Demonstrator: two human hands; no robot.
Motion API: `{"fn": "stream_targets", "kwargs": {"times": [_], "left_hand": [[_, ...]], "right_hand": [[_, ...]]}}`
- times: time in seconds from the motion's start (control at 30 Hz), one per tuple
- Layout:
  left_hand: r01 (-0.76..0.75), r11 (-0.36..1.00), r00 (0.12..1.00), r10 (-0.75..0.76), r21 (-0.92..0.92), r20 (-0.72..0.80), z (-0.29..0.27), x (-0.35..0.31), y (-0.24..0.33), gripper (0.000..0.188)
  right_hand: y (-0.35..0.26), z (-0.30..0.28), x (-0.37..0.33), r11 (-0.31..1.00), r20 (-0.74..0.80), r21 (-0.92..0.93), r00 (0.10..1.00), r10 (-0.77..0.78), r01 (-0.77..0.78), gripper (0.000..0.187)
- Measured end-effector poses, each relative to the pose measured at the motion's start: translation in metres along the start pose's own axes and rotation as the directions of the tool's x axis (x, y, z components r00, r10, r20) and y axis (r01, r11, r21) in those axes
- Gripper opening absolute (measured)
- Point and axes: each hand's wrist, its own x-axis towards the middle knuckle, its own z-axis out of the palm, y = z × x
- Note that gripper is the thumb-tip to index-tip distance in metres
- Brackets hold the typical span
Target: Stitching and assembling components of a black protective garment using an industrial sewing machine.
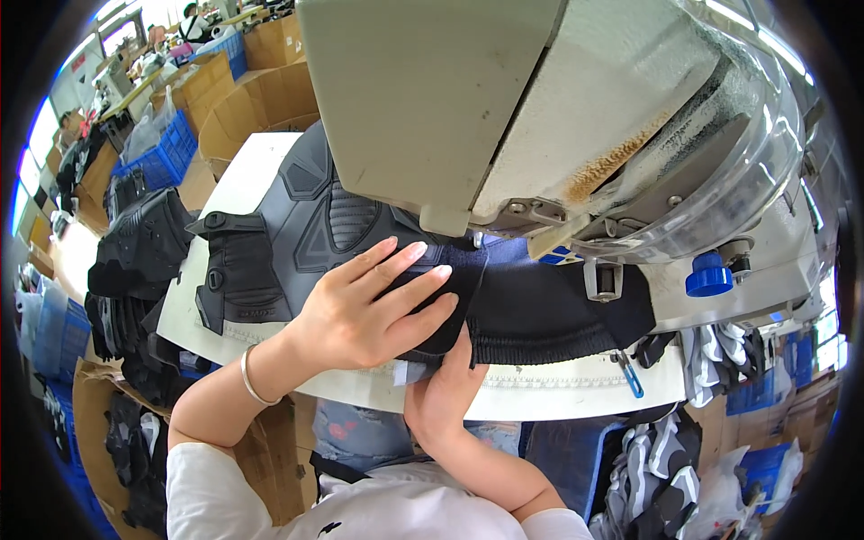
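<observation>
A black protective pad (301, 229) with moulded ridged panels and side straps lies on the white table of a sewing machine (409, 108). Its wide fabric band (549, 306), gathered along the near edge, stretches right beneath the machine head. My left hand (364, 310) rests palm down on the pad, fingers extended toward the sewing area and holding nothing. At the near edge of the fabric, my right hand (445, 391) has its thumb up against the cloth and its other fingers tucked underneath, mostly hidden. The exact stitching point is hard to make out.
Blue-handled snippers (630, 375) lie near the table's front right edge. A blue knob (708, 275) sticks out at right. Stacked black pads (135, 243) stand at left, beside a cardboard box (99, 423). A blue crate (562, 459) and grey-black pieces (648, 468) are at lower right.
</observation>
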Motion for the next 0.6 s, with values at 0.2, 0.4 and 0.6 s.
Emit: {"fn": "stream_targets", "kwargs": {"times": [0.2, 0.4, 0.6], "left_hand": [[0.026, 0.999, 1.0, -0.026, -0.026, -0.017, 0.002, 0.001, 0.0, 0.024], [0.064, 0.996, 0.998, -0.065, -0.065, -0.016, 0.003, 0.002, 0.002, 0.025], [0.113, 0.989, 0.993, -0.117, -0.093, -0.028, 0.007, 0.003, 0.004, 0.028]], "right_hand": [[-0.002, -0.002, 0.004, 1.0, 0.014, 0.002, 0.999, 0.031, -0.031, 0.03], [-0.009, -0.001, 0.005, 0.999, 0.014, -0.013, 0.999, 0.033, -0.032, 0.03], [-0.015, -0.003, 0.008, 0.998, 0.054, -0.044, 0.997, 0.053, -0.05, 0.032]]}}
